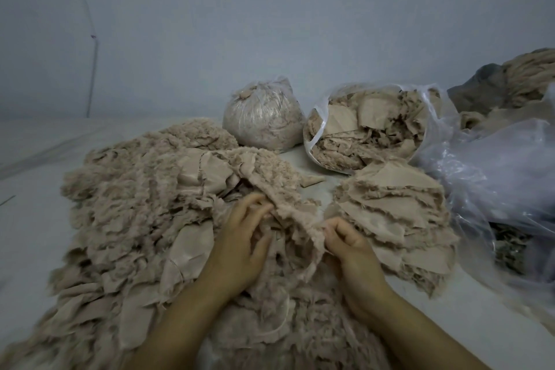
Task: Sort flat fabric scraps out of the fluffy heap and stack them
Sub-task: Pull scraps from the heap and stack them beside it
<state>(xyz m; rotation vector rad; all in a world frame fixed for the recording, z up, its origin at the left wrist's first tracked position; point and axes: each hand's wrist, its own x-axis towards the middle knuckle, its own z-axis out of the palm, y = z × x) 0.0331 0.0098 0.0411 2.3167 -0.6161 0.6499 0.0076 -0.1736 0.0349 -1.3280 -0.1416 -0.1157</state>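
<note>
Both grips, left hand [240, 245] and right hand [350, 245], seemingly pinch one fluffy scrap [295, 210] between them.

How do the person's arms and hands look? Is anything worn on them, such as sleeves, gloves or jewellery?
Both forearms are bare as far as the picture shows; no sleeve reaches into view. The left hand and the right hand wear no gloves. No ring, watch or bracelet is visible on the fingers or wrists. The image is dim and slightly blurred, so very small details cannot be told.
</note>
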